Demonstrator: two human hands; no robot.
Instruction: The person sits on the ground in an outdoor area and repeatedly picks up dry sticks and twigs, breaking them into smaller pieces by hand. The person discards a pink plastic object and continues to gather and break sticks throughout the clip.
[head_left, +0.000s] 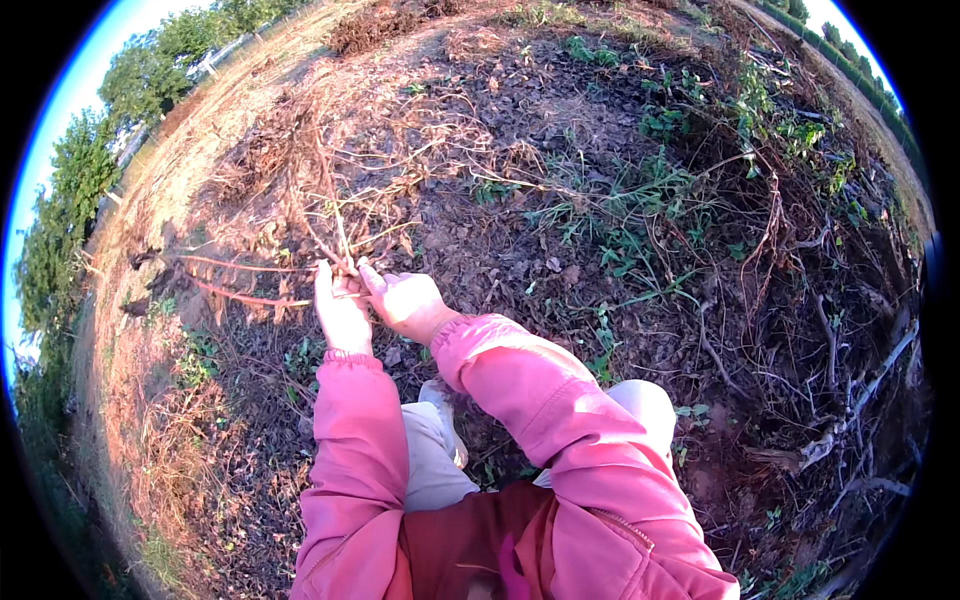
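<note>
My left hand (343, 319) and my right hand (407, 300) meet left of the picture's middle, above the leaf-strewn ground. Between them they hold the lower end of a bundle of dry plant stems (343, 238), whose thin branches spread up and away from me. My left fingers are curled round the stems; the right thumb and fingers pinch close beside them. Two reddish stems (240, 296) run out to the left from near the left hand. The ends inside my fingers are hidden.
Green weeds (630, 247) grow at the right. Dead branches (832, 442) and tangled roots lie at the far right. Dry vines (450, 127) cover the ground ahead. My knee (645, 409) and shoe (442, 420) are below the forearms. Trees (150, 75) stand at the far left.
</note>
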